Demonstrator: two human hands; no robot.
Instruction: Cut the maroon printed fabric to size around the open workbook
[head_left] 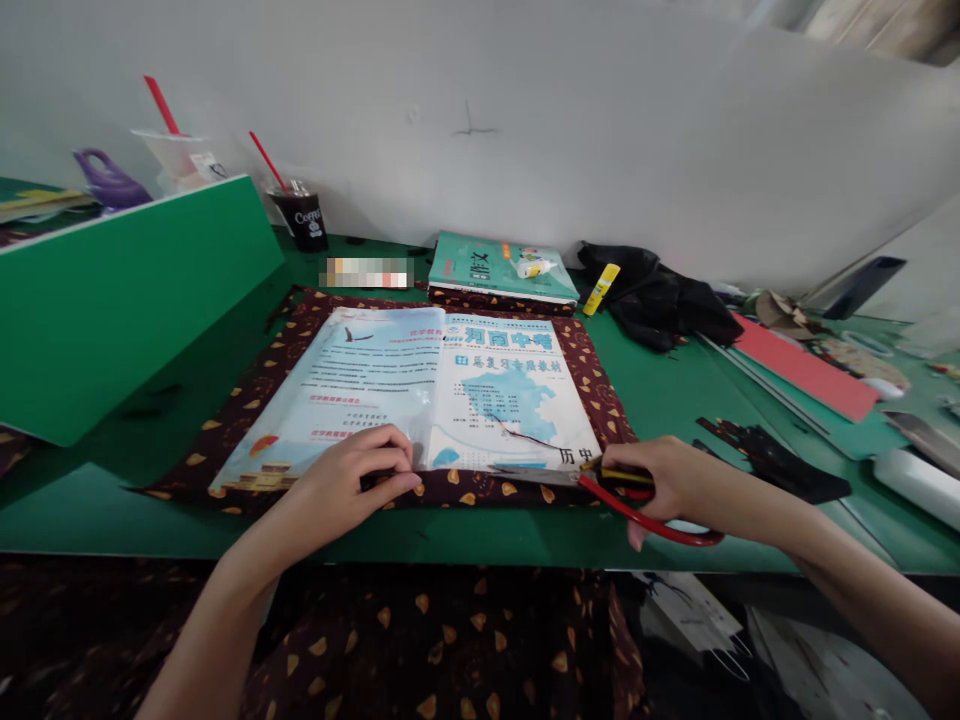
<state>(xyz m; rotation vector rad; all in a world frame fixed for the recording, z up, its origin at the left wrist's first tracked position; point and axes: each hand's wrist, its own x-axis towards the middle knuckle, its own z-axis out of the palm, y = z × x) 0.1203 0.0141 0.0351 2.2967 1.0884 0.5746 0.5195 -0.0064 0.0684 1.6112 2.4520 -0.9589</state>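
An open book (442,390) lies spread, covers up, on dark fabric (202,455) with a yellow leaf-like pattern, which shows around its edges. My left hand (367,465) is closed at the book's lower edge, left of the spine, pinching the fabric there; the fingertips are partly hidden. My right hand (652,480) grips red-handled scissors (637,515) by the book's lower right corner. Their blades point left along the strip of fabric below the book. Something yellow and dark also shows within that hand, its kind unclear.
Behind the book, a glue bottle (531,266) lies on stacked books (495,268). A yellow stick (602,290) and black cloth (664,290) are to the right. A green board (135,300) stands left; a coffee cup (304,218) is behind. More patterned fabric (435,640) hangs below the table edge.
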